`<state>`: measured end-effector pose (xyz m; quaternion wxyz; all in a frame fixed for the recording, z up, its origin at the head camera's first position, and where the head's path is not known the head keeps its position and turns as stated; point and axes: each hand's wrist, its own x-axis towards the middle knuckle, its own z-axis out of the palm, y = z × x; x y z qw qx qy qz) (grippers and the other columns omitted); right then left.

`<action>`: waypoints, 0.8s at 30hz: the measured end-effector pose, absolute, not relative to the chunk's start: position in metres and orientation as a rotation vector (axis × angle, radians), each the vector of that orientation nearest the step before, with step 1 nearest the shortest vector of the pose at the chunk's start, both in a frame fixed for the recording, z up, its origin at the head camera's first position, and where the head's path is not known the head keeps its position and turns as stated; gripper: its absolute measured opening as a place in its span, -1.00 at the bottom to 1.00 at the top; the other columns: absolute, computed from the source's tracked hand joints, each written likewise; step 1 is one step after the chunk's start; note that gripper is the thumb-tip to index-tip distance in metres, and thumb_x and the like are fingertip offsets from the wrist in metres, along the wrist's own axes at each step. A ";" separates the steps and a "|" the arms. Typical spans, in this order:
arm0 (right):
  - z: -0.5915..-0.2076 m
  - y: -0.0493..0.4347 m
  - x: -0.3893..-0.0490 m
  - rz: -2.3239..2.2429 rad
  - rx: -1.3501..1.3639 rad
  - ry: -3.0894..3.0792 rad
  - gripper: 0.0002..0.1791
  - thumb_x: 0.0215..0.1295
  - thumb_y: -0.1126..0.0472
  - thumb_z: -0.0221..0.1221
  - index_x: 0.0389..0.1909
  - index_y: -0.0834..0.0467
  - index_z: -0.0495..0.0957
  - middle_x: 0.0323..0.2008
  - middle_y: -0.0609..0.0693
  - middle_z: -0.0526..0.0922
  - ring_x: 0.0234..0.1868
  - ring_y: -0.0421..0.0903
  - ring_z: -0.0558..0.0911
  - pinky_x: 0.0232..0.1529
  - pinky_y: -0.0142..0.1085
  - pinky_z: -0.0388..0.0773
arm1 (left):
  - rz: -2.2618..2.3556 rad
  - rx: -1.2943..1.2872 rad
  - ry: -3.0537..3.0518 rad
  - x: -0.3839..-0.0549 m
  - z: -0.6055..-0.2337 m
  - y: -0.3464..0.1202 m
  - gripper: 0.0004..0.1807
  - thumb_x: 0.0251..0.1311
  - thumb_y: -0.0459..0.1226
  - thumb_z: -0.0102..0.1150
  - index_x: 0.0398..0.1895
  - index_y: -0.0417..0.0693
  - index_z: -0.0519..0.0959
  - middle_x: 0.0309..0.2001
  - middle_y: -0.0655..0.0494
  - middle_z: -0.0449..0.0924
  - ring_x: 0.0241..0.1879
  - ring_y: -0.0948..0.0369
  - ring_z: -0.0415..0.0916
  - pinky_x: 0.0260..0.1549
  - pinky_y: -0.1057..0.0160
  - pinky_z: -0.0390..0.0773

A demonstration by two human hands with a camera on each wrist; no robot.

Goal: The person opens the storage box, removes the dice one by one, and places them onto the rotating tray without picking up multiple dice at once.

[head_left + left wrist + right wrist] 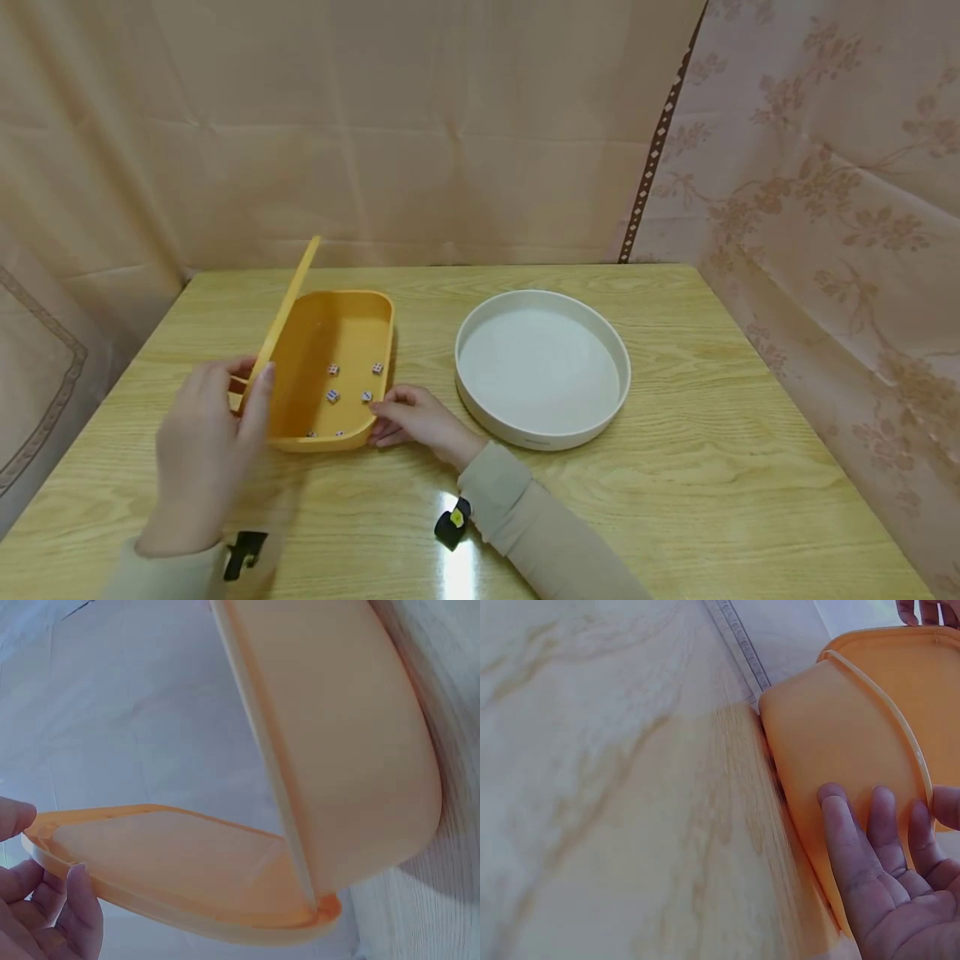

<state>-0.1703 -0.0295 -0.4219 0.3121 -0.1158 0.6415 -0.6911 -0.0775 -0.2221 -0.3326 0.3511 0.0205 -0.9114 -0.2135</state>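
Note:
A yellow-orange plastic box (pixel 348 321) sits on the table's left side, with several small white dice (pixel 333 396) on its floor. My left hand (pixel 206 450) grips its yellow lid (pixel 283 312), which stands steeply tilted along the box's left rim. Thumb and fingers of that hand pinch the lid's edge (pixel 172 919) in the left wrist view. At the near right corner, my right hand (pixel 423 421) holds the box wall. The right wrist view has those fingers against the outside of the box (pixel 840 735), with the thumb at its rim.
A round white tray (pixel 536 367) with a low rim stands right of the box, close to my right hand. The wooden table (pixel 712 433) ends at curtains (pixel 450 167) behind and at both sides. A black wrist strap (pixel 452 523) shows by the right sleeve.

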 end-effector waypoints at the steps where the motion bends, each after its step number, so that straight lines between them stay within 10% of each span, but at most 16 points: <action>1: -0.422 -0.030 -0.171 -1.821 -0.306 1.693 -0.85 0.45 0.28 0.08 -0.36 0.21 0.46 -0.49 0.01 0.61 -0.40 -0.12 0.70 -0.19 -0.20 0.72 | -0.568 0.078 -2.356 -0.077 -0.331 -0.223 -0.65 0.36 -0.20 0.16 -0.05 -0.39 0.56 -0.24 -0.22 0.57 -0.41 -0.06 0.56 -0.53 0.45 0.40; 8: -0.421 -0.028 -0.172 -1.818 -0.324 1.704 -0.84 0.45 0.27 0.08 -0.36 0.23 0.45 -0.48 0.01 0.60 -0.35 -0.06 0.73 -0.18 -0.17 0.72 | -0.669 0.189 -2.245 -0.079 -0.330 -0.236 -0.59 0.41 -0.19 0.07 -0.04 -0.47 0.54 -0.23 -0.35 0.57 -0.45 -0.05 0.55 -0.49 0.81 0.12; 15: -0.421 -0.029 -0.172 -1.812 -0.325 1.709 -0.85 0.44 0.28 0.08 -0.36 0.23 0.44 -0.48 0.00 0.60 -0.35 -0.07 0.73 -0.17 -0.16 0.72 | -0.767 0.362 -2.158 -0.078 -0.330 -0.252 -0.56 0.43 -0.17 0.04 0.02 -0.48 0.54 -0.14 -0.40 0.59 -0.34 0.82 0.13 -0.45 0.80 0.12; 24: -0.423 -0.029 -0.171 -1.822 -0.335 1.691 -0.84 0.46 0.28 0.07 -0.37 0.22 0.43 -0.48 0.01 0.61 -0.38 -0.11 0.71 -0.18 -0.17 0.72 | -0.955 0.615 -2.149 -0.076 -0.335 -0.271 -0.50 0.46 -0.08 -0.04 0.14 -0.38 0.51 0.02 -0.24 0.54 -0.40 0.76 0.22 -0.63 0.79 0.26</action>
